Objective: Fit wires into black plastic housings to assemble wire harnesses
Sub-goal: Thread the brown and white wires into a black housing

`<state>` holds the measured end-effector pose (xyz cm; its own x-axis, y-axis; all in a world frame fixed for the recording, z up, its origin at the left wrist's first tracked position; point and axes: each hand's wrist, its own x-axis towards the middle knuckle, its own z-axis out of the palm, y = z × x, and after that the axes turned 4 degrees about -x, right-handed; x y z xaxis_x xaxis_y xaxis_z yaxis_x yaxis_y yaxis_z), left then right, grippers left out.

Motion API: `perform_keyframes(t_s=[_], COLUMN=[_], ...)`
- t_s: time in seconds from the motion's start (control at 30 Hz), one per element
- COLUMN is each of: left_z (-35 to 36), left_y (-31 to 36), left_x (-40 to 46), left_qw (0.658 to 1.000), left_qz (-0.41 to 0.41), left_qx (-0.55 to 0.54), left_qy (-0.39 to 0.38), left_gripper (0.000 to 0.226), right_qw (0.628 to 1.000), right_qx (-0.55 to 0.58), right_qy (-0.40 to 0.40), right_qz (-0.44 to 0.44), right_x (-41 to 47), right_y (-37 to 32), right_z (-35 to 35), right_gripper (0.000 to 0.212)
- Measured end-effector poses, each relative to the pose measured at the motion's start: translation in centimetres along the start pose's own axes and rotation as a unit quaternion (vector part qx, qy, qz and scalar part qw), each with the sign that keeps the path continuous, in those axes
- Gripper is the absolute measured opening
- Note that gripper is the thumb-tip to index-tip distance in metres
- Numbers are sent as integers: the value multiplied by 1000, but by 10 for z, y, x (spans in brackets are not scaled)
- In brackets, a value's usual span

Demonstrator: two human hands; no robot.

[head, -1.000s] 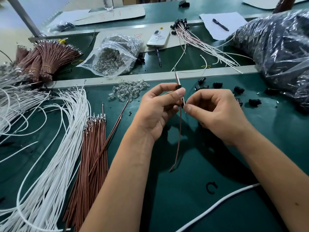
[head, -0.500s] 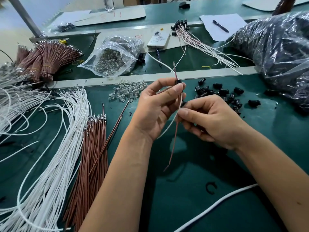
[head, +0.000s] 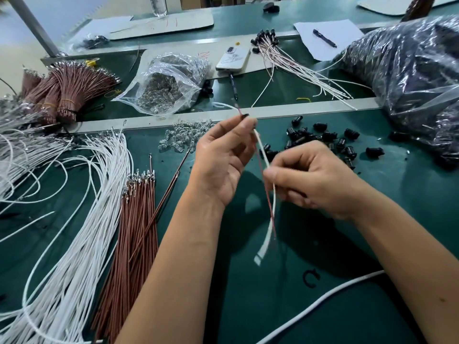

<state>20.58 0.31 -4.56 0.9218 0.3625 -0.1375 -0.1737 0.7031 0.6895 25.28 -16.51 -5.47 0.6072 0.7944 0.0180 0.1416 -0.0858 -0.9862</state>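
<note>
My left hand (head: 224,157) is raised over the green mat, its fingertips pinching a small black housing (head: 245,116) with a brown wire (head: 269,207) and a white wire (head: 263,152) running through it. My right hand (head: 313,180) sits just right and lower, pinching both wires below the housing; their ends hang blurred toward the mat. Loose black housings (head: 320,139) lie in a pile behind my right hand. A bundle of brown wires (head: 136,219) and a fan of white wires (head: 82,219) lie on the left.
A heap of clear LEDs (head: 183,136) lies behind my left hand, with a clear bag of them (head: 169,85) further back. Finished harnesses (head: 293,63), a phone (head: 233,58) and paper with a pen (head: 325,38) sit beyond. A large plastic bag (head: 407,78) fills the right. A thick white cable (head: 323,301) crosses near.
My right hand has slid down along the wires, away from the housing. A white wire now runs beside the brown one. My left hand has lifted slightly.
</note>
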Motion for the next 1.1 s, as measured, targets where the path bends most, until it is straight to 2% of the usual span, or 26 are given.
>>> perform_keyframes(t_s=[0.07,0.13,0.2,0.23,0.3,0.4,0.43,0.5,0.7,1.0,1.1], left_z=[-5,-10,-12,-12,-12,-9,-8,-5,-7,-11,-10], left_y=[5,10,12,13,13,7,5,0,-3,0,-2], left_x=[3,4,4,4,3,-1,-2,-5,-2,0,0], left_qw=[999,998,998,998,999,996,992,984,979,985,984], left_qz=[9,19,25,28,29,18,10,-3,21,50,46], left_qx=[-30,-35,-37,-34,-3,91,123,163,187,163,170], left_qy=[26,42,47,46,39,-8,-27,-67,-74,-17,-16], left_gripper=[27,28,27,27,26,23,22,18,22,20,19], right_qw=[989,961,937,936,957,996,998,997,995,992,993], right_qx=[-18,-60,-78,-68,-27,10,18,25,-11,-109,-100], right_qy=[-141,-257,-323,-331,-277,-58,1,61,91,-9,1], right_qz=[46,86,103,101,88,62,52,28,25,63,62], right_x=[-4,-8,-9,-10,-8,2,5,8,8,3,4], right_y=[-2,-3,-5,-6,-4,3,5,8,11,6,6], right_z=[-4,-8,-11,-12,-10,-2,0,3,0,-5,-1], right_gripper=[23,23,22,20,16,27,27,27,19,25,23])
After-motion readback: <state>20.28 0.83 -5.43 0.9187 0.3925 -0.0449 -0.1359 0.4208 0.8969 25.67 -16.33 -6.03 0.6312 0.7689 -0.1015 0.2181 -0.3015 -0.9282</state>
